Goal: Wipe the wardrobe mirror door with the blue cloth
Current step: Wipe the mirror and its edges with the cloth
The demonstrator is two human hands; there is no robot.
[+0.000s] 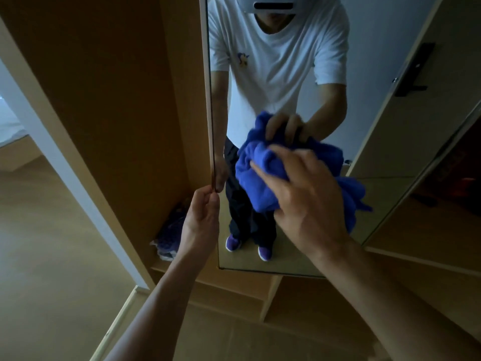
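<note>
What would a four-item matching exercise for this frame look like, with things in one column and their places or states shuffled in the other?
Things:
1. left hand
2. right hand
3. blue cloth
4. purple bundle

Places or states:
A. lying low inside the wardrobe, left of the door
B. pinching the edge of the mirror door
C. bunched up against the mirror glass
D. holding the cloth to the glass

Pairs: 1-B, 2-D, 3-C, 4-A.
</note>
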